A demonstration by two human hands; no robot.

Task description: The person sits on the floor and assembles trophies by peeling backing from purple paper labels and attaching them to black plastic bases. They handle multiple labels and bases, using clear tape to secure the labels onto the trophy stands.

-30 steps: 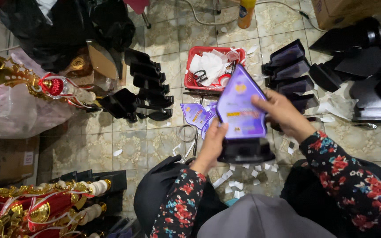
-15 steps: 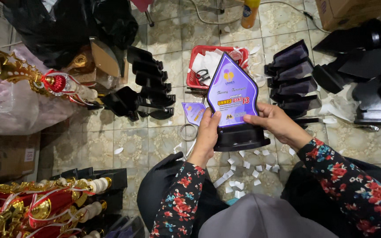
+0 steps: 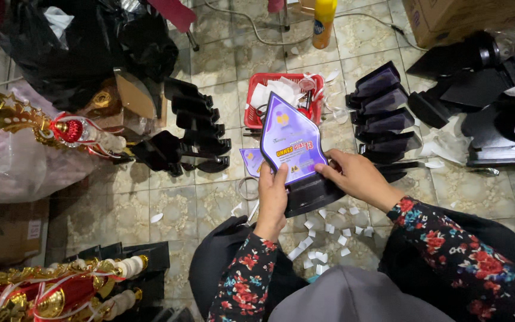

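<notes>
We hold a purple plaque [image 3: 291,140] upright over the floor [image 3: 168,206], already seated in its black base [image 3: 311,194]. Our left hand [image 3: 272,194] closes its grip on the plaque's lower edge; our right hand [image 3: 356,179] closes on the base. More bases [image 3: 195,128] wait behind. We cannot see the joint itself.
</notes>
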